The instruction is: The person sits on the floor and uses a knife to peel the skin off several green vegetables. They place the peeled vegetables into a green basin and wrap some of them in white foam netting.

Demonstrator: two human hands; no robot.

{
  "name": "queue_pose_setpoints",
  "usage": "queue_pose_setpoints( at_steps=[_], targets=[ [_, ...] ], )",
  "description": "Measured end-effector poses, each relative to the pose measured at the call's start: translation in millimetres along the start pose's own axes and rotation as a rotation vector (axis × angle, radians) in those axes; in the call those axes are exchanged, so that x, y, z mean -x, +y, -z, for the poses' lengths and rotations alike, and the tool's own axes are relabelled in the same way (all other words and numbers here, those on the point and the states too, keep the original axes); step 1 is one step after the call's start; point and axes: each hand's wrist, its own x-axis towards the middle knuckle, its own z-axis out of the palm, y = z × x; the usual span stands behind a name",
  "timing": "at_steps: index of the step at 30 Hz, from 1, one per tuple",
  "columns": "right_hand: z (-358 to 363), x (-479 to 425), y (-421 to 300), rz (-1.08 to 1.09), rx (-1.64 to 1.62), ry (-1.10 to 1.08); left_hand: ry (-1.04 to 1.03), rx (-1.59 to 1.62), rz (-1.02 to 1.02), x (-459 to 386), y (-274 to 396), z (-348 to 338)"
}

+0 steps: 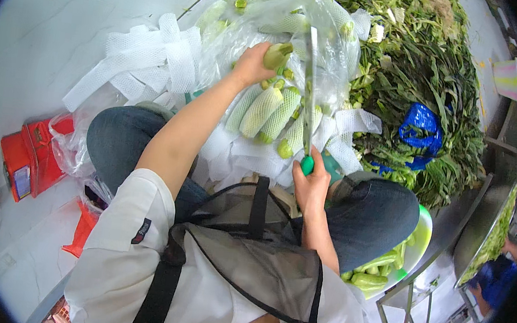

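My left hand holds a pale green zucchini-like vegetable, its stem end turned up and to the right. In my right hand is a long knife by its green handle, the blade upright in the view, to the right of the vegetable and apart from it. Between and below the hands lie several similar vegetables in white foam net sleeves. A clear plastic bag with more netted vegetables lies beyond them. Cut green stem ends are scattered among them.
Loose white foam nets lie at the left. A big heap of leafy trimmings with a blue plastic bag is at the right. A basin of green vegetables stands by my right knee, a red box at the left. A person in blue is at the far right.
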Motion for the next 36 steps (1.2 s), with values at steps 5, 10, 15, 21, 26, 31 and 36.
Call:
queue_pose_setpoints(
  at_steps=[5, 10, 15, 21, 26, 31, 36],
  targets=[
    [-4.3, 14.8, 5.5, 0.322, 0.205, 0.034, -0.063, -0.264, -0.227, 31.2, -26.1, -10.9],
    [-6.0, 27.4, 7.0, 0.398, 0.335, 0.011, -0.05, -0.373, -0.193, 69.7, 3.8, 17.1],
    [-6.8, 34.0, 4.1, 0.46, 0.313, -0.001, -0.038, -0.481, -0.168, 80.2, 10.4, 30.5],
    [-7.4, 35.7, 2.3, 0.465, 0.346, -0.022, 0.008, -0.495, -0.16, 91.3, 12.4, 41.6],
    [-17.5, 25.6, 8.2, 0.384, 0.38, -0.051, -0.026, -0.366, -0.102, 102.7, 19.6, 56.2],
    [-21.5, 11.0, 18.0, 0.164, 0.336, -0.176, -0.013, -0.083, 0.161, 110.6, 32.1, 71.0],
    [-25.7, -1.2, 60.0, 0.005, 0.299, -0.224, 0.212, 0.2, 0.137, 99.6, 54.4, 91.4]
  ],
)
